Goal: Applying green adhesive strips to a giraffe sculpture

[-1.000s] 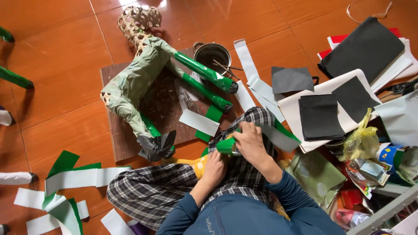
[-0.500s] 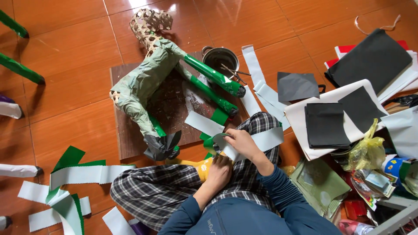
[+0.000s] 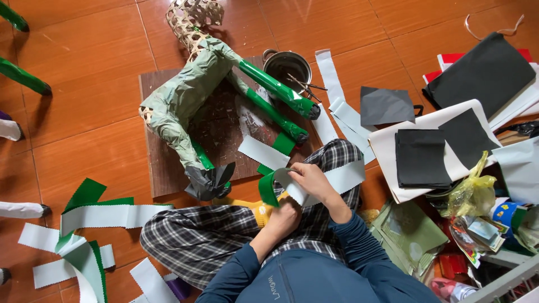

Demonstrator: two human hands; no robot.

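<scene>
Hands at work over a lap in checked trousers: a person sits cross-legged on a brown tiled floor (image 3: 84, 95), the right hand (image 3: 312, 179) closed around a long paper strip (image 3: 342, 178), green on one face and white on the other, which curls over the fingers and runs out across the right knee. The left hand (image 3: 283, 217) sits just below it, curled with its grip closed on the lower part of the same strip, near a yellow object (image 3: 259, 209) resting in the lap; what that object is cannot be told.

Just ahead of the knees, a dark wooden board (image 3: 163, 168) carries a four-legged animal figure (image 3: 185, 101) lying on its side, its body wrapped in pale green paper, two legs covered in glossy green, one foot bound in black. Its head is bare woven bamboo lattice (image 3: 193, 19). A small metal pot (image 3: 287, 66) with sticks in it stands beside the green legs.

More green and white strips (image 3: 95, 216) lie loose on the floor to the person's left. To the right, sheets of black paper (image 3: 421, 157) rest on white sheets, next to a crumpled yellow plastic bag (image 3: 471, 193) and a heap of mixed packaging.
</scene>
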